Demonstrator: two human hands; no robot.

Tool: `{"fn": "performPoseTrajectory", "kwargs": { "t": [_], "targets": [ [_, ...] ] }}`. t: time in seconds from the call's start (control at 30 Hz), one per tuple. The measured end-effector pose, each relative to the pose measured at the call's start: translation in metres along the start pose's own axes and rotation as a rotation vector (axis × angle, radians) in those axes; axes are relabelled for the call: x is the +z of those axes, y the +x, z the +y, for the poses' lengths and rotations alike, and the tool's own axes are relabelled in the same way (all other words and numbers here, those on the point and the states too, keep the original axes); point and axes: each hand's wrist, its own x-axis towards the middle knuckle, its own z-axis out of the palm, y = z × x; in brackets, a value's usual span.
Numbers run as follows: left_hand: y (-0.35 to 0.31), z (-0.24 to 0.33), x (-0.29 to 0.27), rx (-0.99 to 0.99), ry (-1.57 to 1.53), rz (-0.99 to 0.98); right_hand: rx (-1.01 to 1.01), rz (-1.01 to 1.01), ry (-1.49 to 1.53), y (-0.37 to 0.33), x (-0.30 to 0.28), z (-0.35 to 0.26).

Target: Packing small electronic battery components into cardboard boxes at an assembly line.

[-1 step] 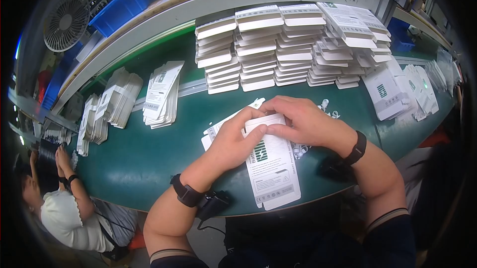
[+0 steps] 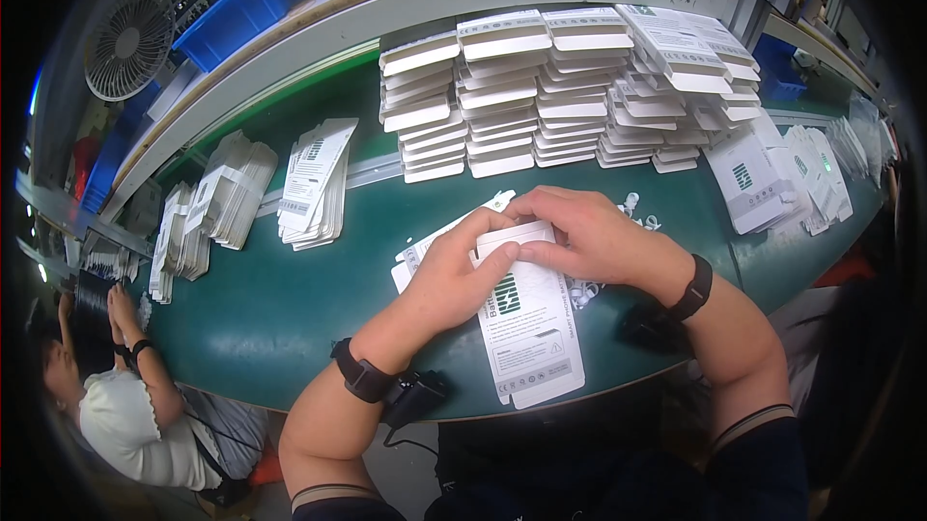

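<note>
A flat white cardboard box (image 2: 533,328) with green and grey print lies in front of me, its open lower flaps toward me. At its far end my left hand (image 2: 452,275) grips the left edge, thumb on top. Against the far right corner is my right hand (image 2: 599,236), its fingers curled over the edge and its thumb close to the other thumb. Both thumbs press by the folded end flap. Behind my left hand, another white carton (image 2: 410,255) lies partly covered. Small white curled pieces (image 2: 584,291) are scattered beside my right hand.
Tall stacks of white cartons (image 2: 502,101) stand at the back of the green table (image 2: 251,328). More carton bundles (image 2: 314,183) sit at the left, and loose cartons (image 2: 748,178) at the right. A dark device (image 2: 415,395) lies by my left wrist. Another person (image 2: 145,415) works far left.
</note>
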Motion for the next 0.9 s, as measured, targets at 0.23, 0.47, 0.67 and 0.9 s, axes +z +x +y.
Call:
{"fn": "performPoseTrajectory", "kwargs": {
  "t": [0.23, 0.47, 0.67, 0.9],
  "targets": [
    [0.0, 0.0014, -0.0003, -0.009, 0.007, -0.009, 0.056, -0.046, -0.006, 0.0007, -0.0034, -0.006],
    [0.001, -0.0015, -0.0014, -0.076, -0.13, -0.004, -0.015, -0.012, -0.021, 0.0001, -0.0008, -0.0011],
    [0.0002, -0.0043, -0.003, -0.145, -0.339, -0.015, -0.034, -0.023, -0.022, 0.0004, -0.0025, -0.0016],
    [0.0026, -0.0036, -0.0059, -0.146, -0.553, -0.01, -0.018, -0.034, -0.022, 0.0003, -0.0039, -0.002]
  ]
}}
